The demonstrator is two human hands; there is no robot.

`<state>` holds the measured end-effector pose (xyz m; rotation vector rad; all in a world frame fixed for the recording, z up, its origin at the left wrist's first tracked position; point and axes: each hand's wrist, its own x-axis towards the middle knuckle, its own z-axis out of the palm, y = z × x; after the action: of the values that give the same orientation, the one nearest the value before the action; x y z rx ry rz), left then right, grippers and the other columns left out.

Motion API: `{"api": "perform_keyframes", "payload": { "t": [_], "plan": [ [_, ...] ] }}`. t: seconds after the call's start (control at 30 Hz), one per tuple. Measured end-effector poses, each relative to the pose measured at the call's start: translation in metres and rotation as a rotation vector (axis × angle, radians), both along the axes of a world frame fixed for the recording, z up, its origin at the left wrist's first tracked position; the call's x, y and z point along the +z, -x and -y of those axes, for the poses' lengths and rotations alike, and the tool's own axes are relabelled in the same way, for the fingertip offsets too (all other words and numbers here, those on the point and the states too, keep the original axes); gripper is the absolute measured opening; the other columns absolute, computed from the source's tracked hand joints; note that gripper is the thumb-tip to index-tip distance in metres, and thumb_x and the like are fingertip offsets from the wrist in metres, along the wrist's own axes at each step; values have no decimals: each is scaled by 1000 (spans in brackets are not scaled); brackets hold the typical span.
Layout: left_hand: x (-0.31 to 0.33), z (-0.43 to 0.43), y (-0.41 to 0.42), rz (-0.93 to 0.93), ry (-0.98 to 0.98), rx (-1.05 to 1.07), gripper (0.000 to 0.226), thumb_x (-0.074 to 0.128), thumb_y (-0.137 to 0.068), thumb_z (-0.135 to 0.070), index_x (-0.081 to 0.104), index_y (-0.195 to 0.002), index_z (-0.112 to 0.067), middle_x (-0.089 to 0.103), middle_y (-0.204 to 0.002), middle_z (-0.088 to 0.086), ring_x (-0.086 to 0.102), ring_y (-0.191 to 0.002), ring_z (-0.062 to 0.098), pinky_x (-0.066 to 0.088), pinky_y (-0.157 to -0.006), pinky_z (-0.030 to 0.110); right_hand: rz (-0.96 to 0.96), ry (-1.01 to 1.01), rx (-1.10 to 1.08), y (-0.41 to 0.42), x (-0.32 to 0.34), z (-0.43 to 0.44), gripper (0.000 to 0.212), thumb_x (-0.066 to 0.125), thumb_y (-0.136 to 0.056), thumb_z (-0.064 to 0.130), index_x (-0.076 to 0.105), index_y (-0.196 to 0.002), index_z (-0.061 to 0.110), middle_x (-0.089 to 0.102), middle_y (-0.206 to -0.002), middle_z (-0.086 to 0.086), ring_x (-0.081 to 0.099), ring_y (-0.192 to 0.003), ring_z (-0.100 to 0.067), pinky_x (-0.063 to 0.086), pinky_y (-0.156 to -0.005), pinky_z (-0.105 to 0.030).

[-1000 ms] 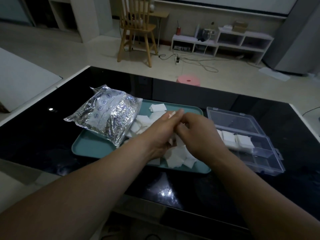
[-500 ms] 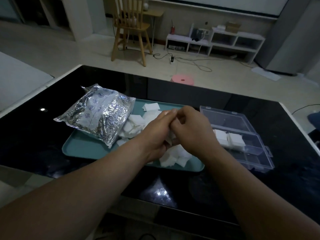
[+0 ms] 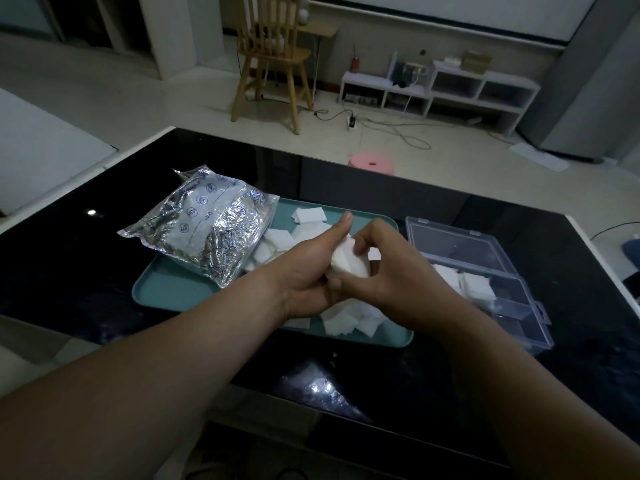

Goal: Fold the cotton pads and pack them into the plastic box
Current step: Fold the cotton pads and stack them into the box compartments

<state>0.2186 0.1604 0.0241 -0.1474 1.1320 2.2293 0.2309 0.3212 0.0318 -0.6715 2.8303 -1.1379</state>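
Cotton pad (image 3: 346, 260): white, bent over on itself, held in the air between both hands above the middle of the tray.
Left hand (image 3: 308, 271): clamped on the pad's left side, thumb straight along its top, fingers curled beneath.
Right hand (image 3: 394, 275): pinching the pad's right side with curled fingers; touches the left hand just below the pad.
Loose pads (image 3: 341, 323): scattered on the tray, beneath and behind the hands.
Tray (image 3: 166, 294): teal, on the black worktop (image 3: 69, 271).
Foil bag (image 3: 211, 230): lies over the tray's left end, overhanging its rim.
Plastic box (image 3: 535, 329): clear, lid open, just right of the tray and beside the right hand.
Packed pads (image 3: 465, 284): white, inside the box, partly hidden by the right wrist.
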Motion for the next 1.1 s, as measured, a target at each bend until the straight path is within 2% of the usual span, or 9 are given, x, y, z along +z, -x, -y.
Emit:
{"api": "perform_keyframes", "payload": {
  "t": [0.2,0.3,0.4,0.5,0.63,0.73,0.9,1.0,1.1],
  "plan": [
    [2,-1,-5,-1,-66,-52,51,48,-100,-62,68,-90,-16,69,-89,5,72,-81,17,63,-72,31,17,28,-1,-1,2,4,48,88,-79,41,47,-100,26,62,-112,4,67,-95,-22,60,-78,-48],
    [1,2,-9,-4,-100,-64,43,49,-100,-61,66,-102,-21,67,-100,6,69,-89,17,62,-79,37,63,99,0,0,6,-1,47,88,-80,42,48,-100,27,61,-116,13,68,-97,-10,61,-79,-33],
    [-1,1,-8,17,-35,-7,41,58,-97,-59,76,-95,-23,61,-94,4,63,-88,14,62,-78,33,0,32,-1,-1,7,-4,38,82,-82,48,56,-99,27,60,-123,21,58,-112,5,46,-88,-12],
    [-1,-1,-7,5,40,52,36,61,-95,-56,82,-95,-27,70,-93,3,70,-94,12,62,-75,34,-17,21,-8,-3,8,-4,25,74,-88,50,60,-94,30,61,-122,22,53,-117,7,40,-91,-9],
    [-2,-1,-5,-37,21,127,38,56,-103,-42,66,-126,-13,74,-101,5,73,-92,16,62,-81,38,-89,57,-70,-3,5,-3,18,66,-94,42,62,-88,26,65,-117,22,57,-113,6,45,-93,-18],
    [-1,-1,-6,-65,1,166,46,53,-106,-32,52,-142,-4,73,-113,12,73,-96,21,62,-78,39,-101,79,-136,-1,3,-2,19,66,-97,37,62,-85,24,67,-115,23,60,-107,7,44,-87,-15],
    [-4,-4,-6,-51,7,195,37,58,-104,-27,56,-135,-7,73,-114,16,74,-95,27,63,-77,43,-320,-43,-340,3,-6,4,18,62,-98,35,59,-87,21,60,-94,8,58,-88,-11,51,-79,-30],
    [-6,-6,-4,-84,11,146,32,52,-107,-35,59,-128,-12,71,-113,13,71,-99,22,61,-77,39,-378,-48,-304,0,-11,8,21,59,-97,40,59,-87,21,60,-90,6,57,-85,-14,53,-77,-40],
    [-7,-4,-3,-88,17,127,38,52,-104,-49,61,-121,-16,71,-113,9,70,-106,21,61,-75,35,-318,-8,-179,-4,-10,11,22,60,-97,45,62,-89,24,63,-95,11,57,-91,-9,52,-82,-40]
  ]
}}
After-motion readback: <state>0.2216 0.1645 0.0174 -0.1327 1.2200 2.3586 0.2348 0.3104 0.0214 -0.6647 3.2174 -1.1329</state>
